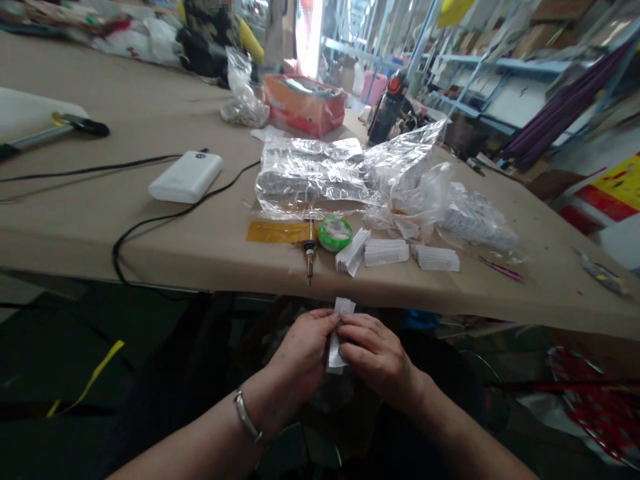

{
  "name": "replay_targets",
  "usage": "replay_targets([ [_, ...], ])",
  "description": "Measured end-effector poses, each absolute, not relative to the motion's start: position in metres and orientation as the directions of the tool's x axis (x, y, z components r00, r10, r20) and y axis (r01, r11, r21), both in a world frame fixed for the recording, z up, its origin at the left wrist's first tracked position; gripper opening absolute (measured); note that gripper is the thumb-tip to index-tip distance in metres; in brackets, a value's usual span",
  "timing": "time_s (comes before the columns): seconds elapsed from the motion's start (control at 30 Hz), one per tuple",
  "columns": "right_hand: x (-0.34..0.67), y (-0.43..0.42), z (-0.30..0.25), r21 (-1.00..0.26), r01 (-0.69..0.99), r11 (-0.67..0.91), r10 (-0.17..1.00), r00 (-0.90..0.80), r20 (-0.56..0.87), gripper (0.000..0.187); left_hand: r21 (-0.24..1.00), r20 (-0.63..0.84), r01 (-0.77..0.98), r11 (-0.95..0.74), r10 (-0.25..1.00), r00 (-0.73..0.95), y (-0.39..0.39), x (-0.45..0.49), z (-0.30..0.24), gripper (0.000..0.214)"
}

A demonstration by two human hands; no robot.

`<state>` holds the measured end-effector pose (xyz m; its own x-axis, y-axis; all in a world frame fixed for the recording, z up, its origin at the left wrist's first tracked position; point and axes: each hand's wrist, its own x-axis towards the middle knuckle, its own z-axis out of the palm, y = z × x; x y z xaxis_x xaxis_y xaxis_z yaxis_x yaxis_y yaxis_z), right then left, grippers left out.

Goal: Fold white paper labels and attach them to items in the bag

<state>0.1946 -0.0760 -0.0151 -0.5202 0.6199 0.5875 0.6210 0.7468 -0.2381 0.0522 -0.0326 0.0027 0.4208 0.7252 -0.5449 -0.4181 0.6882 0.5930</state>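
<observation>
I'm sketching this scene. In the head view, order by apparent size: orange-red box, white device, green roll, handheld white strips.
1. Orange-red box
2. White device
Unsure: green roll, handheld white strips; left hand and right hand partly cover the strips, which sit nearer.

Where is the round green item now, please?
In the head view, the round green item lies on the table, right of the pointed tool, left of white strips.

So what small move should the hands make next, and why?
Probably nudge the white strips even: their ends look slightly staggered, and the left hand and right hand already have them between the fingers, below the table edge.
</observation>
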Motion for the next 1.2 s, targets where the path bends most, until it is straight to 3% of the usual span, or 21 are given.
replay_targets([
  [0.43, 0.198, -0.072, -0.011, -0.191, 0.568, 0.801, 0.567, -0.616, 0.547, 0.012, 0.517, -0.564, -0.482, 0.708, 0.705, 0.431, -0.035, 0.050, 0.008, 0.008],
  [0.6, 0.198, -0.074, -0.010, -0.231, 0.552, 0.801, 0.579, -0.619, 0.531, 0.017, 0.523, -0.561, -0.459, 0.718, 0.695, 0.450, -0.036, 0.051, 0.006, 0.009],
  [0.7, 0.198, -0.079, -0.009, -0.338, 0.543, 0.769, 0.628, -0.541, 0.560, 0.026, 0.547, -0.578, -0.426, 0.721, 0.693, 0.431, -0.036, 0.050, 0.008, 0.009],
  [0.8, 0.197, -0.082, -0.010, -0.620, 0.561, 0.548, 0.820, -0.216, 0.530, 0.024, 0.582, -0.600, -0.346, 0.736, 0.676, 0.428, -0.038, 0.048, 0.012, 0.008],
  [0.87, 0.194, -0.079, -0.010, -0.831, 0.474, 0.291, 0.936, 0.041, 0.351, 0.019, 0.596, -0.614, -0.291, 0.748, 0.658, 0.435, -0.041, 0.047, 0.015, 0.012],
  [0.93, 0.191, -0.075, -0.011, -0.951, 0.300, 0.068, 0.983, 0.141, 0.115, 0.016, 0.619, -0.606, -0.255, 0.743, 0.658, 0.448, -0.046, 0.047, 0.016, 0.014],
  [1.03, 0.184, -0.067, -0.010, -0.989, 0.089, -0.116, 0.990, 0.094, -0.107, 0.016, 0.656, -0.572, -0.225, 0.720, 0.670, 0.473, -0.052, 0.046, 0.013, 0.019],
  [1.2, 0.177, -0.067, -0.010, -0.973, -0.091, -0.213, 0.974, 0.057, -0.219, 0.017, 0.633, -0.534, -0.198, 0.748, 0.607, 0.588, -0.055, 0.040, 0.007, 0.021],
])
